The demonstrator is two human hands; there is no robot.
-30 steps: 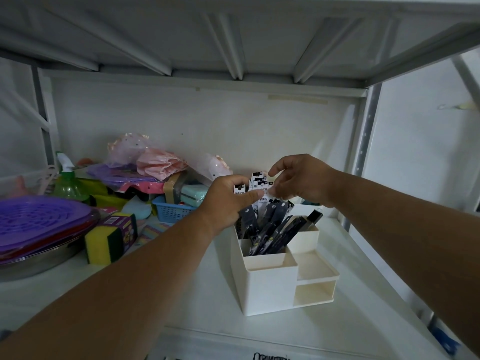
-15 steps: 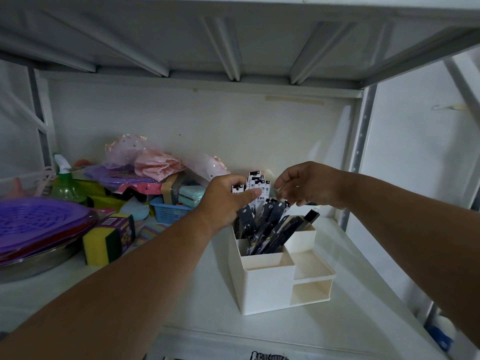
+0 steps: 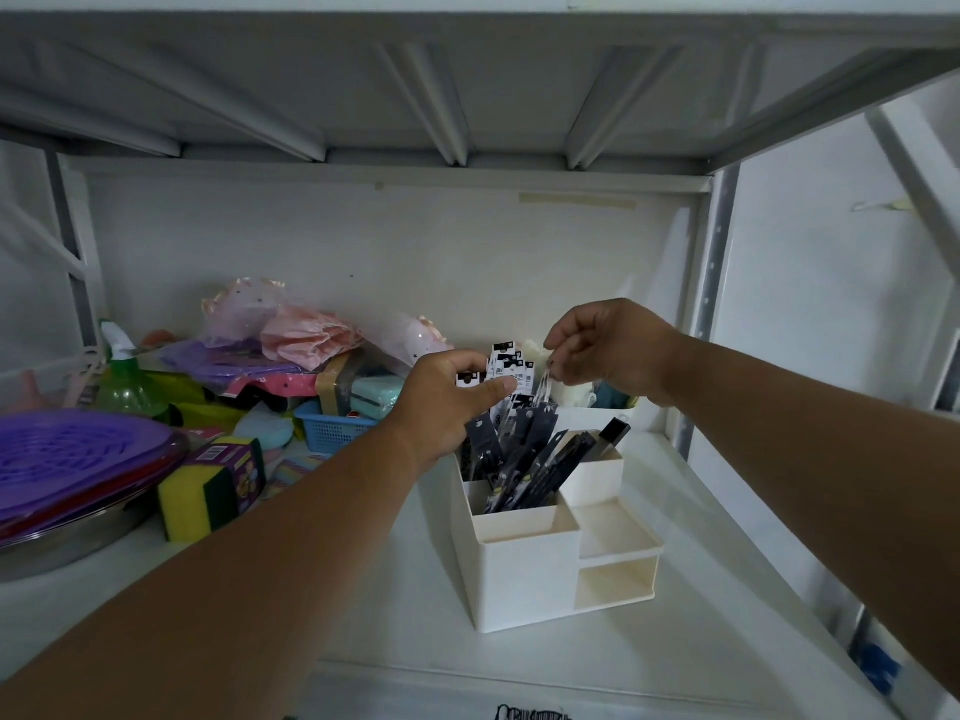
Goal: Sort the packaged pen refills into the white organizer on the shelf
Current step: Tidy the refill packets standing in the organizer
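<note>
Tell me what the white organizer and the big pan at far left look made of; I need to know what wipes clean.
White organizer: seemingly moulded plastic, matte cream-white, with thin, even walls and rounded corners. Pan under the purple lid: probably steel, grey and shiny along its rim.

No legible text. Print on white header cards of pen refill packs (image 3: 511, 368) too small to read; sponge pack (image 3: 228, 472) label likewise unreadable.
</note>
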